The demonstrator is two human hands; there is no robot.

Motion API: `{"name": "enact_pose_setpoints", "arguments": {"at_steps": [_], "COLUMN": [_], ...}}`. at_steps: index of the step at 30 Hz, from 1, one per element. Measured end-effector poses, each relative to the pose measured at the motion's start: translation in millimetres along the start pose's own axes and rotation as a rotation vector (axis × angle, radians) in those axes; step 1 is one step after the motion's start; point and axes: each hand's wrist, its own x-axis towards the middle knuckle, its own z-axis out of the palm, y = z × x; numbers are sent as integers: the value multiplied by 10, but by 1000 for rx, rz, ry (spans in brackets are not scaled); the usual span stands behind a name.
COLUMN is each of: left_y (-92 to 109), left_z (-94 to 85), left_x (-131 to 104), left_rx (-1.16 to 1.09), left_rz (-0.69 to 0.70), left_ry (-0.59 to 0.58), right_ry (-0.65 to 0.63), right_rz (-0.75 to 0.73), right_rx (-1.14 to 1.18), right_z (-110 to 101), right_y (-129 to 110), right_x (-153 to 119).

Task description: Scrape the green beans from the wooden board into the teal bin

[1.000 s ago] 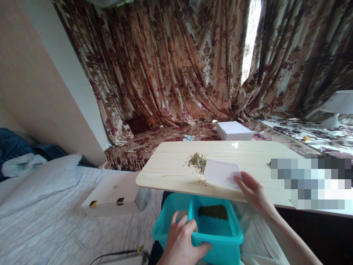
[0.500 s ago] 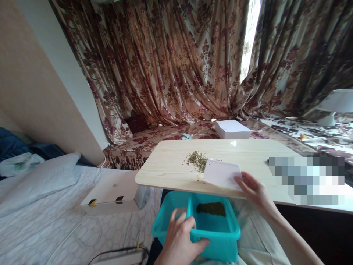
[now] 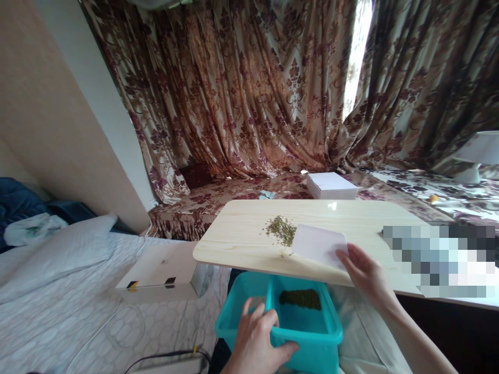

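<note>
My right hand [image 3: 365, 270] pinches the right end of a thin white plastic scraper [image 3: 317, 246], tilted low over the pale wooden tabletop [image 3: 230, 234]. Just left of its edge is a loose pile of small greenish-brown dried bits [image 3: 280, 230], with a few crumbs scattered around it. Below the table's front edge is a teal two-compartment bin [image 3: 327, 337]. My left hand [image 3: 257, 335] grips its near side by the divider, fingers over the rim and thumb outside. A dark green-brown heap [image 3: 301, 298] lies in the right compartment; the left compartment's contents are partly hidden by my fingers.
A white box [image 3: 331, 186] stands behind the table on a flower-patterned cover. To the left, a white case [image 3: 159, 267] and cables [image 3: 125, 332] lie on the bed [image 3: 58, 291]. A blurred-out patch covers something at the table's right end. A white lamp [image 3: 481, 150] stands far right.
The scraper and my right hand have shifted slightly right, drawing a little away from the pile. My left hand keeps its grip on the bin. The whole view has moved slightly.
</note>
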Motion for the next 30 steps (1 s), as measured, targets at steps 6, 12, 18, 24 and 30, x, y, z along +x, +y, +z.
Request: {"name": "enact_pose_setpoints", "arguments": {"at_steps": [6, 12, 18, 24, 30], "left_y": [-3, -2, -48, -71, -45], "left_z": [-1, -18, -128, -172, -164], "left_x": [12, 3, -1, 18, 8], "left_rx": [12, -4, -9, 1, -28], "left_rz": [-5, -13, -4, -3, 6], "left_ry": [-4, 26, 58, 67, 59], "right_ry": [-22, -61, -80, -142, -298], "right_rz": [0, -2, -8, -14, 33], "right_rx": [17, -1, 43, 29, 73], "right_z": [70, 120, 271, 331, 141], "right_y": [5, -26, -8, -41, -160], "right_x": [6, -21, 66, 1, -237]}}
